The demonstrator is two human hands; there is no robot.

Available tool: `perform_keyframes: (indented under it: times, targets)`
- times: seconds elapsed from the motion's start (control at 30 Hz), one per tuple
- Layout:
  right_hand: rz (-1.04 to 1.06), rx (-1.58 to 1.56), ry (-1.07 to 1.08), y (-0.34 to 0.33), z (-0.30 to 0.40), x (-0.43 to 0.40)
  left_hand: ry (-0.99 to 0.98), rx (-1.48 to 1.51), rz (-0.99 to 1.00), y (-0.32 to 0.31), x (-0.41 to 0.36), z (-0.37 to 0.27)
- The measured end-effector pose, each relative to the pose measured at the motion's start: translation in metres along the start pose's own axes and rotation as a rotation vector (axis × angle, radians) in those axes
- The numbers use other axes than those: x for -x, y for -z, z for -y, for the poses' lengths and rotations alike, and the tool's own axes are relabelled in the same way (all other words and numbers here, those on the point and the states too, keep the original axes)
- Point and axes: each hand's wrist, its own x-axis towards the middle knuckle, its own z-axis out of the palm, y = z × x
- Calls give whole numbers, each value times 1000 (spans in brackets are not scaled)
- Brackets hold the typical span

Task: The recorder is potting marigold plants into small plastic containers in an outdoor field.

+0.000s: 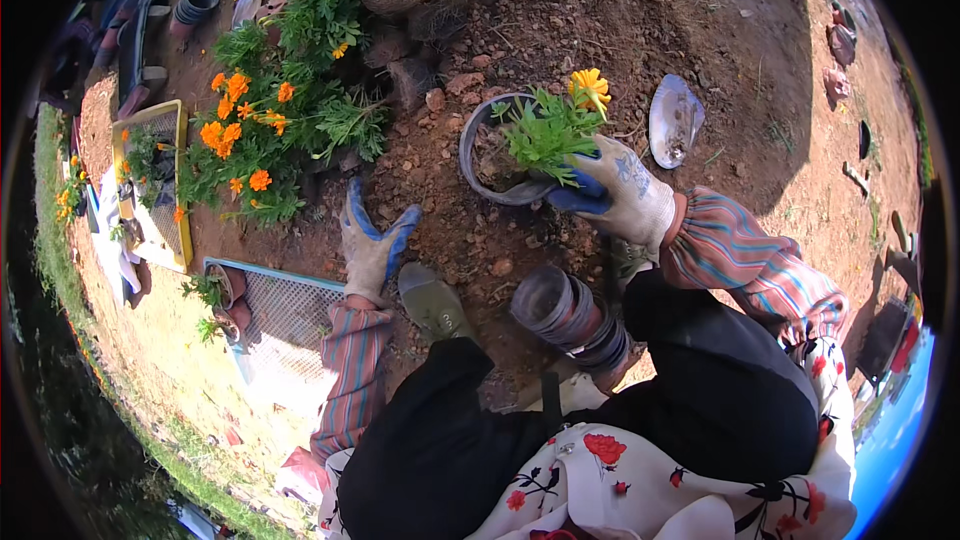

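Note:
My right hand (619, 184), in a white knit glove with blue coated fingers, grips the right side of a round dark plastic plant pot (469, 157). A marigold plant (551, 131) with one yellow-orange bloom leans out over that side, its leaves partly covering my fingertips. My left hand (377, 244), gloved alike, is over the soil with thumb and fingers spread and nothing between them. Just beyond it grows a cluster of orange marigolds (277, 131). Crumbly brown soil (442, 217) lies between my hands.
Nested empty pots (566, 311) lie between my feet, by a green shoe (431, 300). A soil-stained shell-shaped scoop (675, 120) rests at right. On the left are a mesh tray (285, 307) with small potted plants and a yellow-framed crate (184, 187). More pots (196, 1) stand farther back.

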Motion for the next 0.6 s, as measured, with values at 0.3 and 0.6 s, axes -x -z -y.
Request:
perform_keyframes:
  times: [0.3,0.6]
  targets:
    - [18,-40,-6,-10,2,-7,-276,-667,89,-59,-5,-1]
    - [147,249,-8,-5,-6,5,-74,522,252,-1,-20,-54]
